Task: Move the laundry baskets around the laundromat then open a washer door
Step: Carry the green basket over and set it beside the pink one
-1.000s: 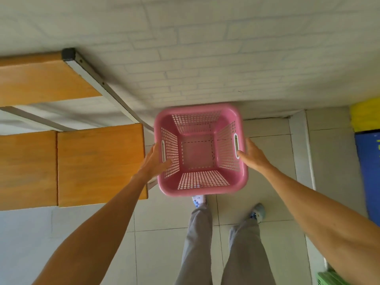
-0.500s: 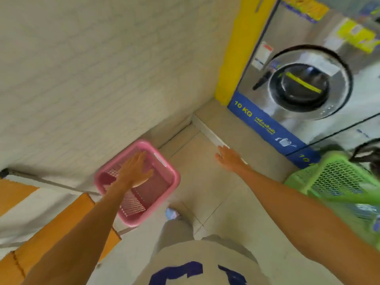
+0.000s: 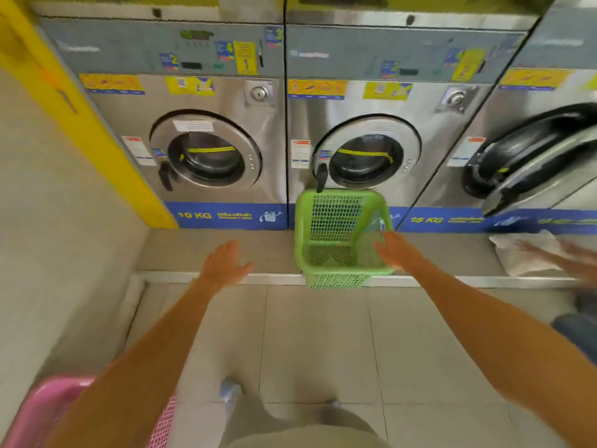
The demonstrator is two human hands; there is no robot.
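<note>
1. Pink basket [image 3: 42, 412] sits on the floor at the bottom-left corner of my view, behind and to the left of my left hand, partly hidden under my left forearm.
2. My left hand [image 3: 224, 265] is held out flat and open, fingers spread, palm down, gripping nothing; it hovers over the raised ledge [image 3: 181, 250] that runs along the foot of the machines.
3. Straight beyond my left hand stands the 10 KG washer [image 3: 206, 156], its round door shut and its dark handle [image 3: 165, 176] on the door's left side.
4. Between my two hands, nearer the right one, the green basket [image 3: 336, 240] rests on the ledge, tilted so its open mouth faces me, its front edge reaching past the lip of the ledge.
5. Behind the green basket is the middle washer [image 3: 368, 160], door closed, with its handle [image 3: 321, 177] just above the basket's back rim.
6. My right hand [image 3: 395, 250] is open with fingers extended, right at the basket's right rim; motion blur keeps me from telling whether it touches, and it has no hold on it.
7. Beyond my right hand, to its right, the 15 KG washer [image 3: 529, 156] has its door swung open.
8. At the far right another person's blurred hand [image 3: 568, 257] is over a white cloth [image 3: 520, 253] lying on the ledge.
</note>
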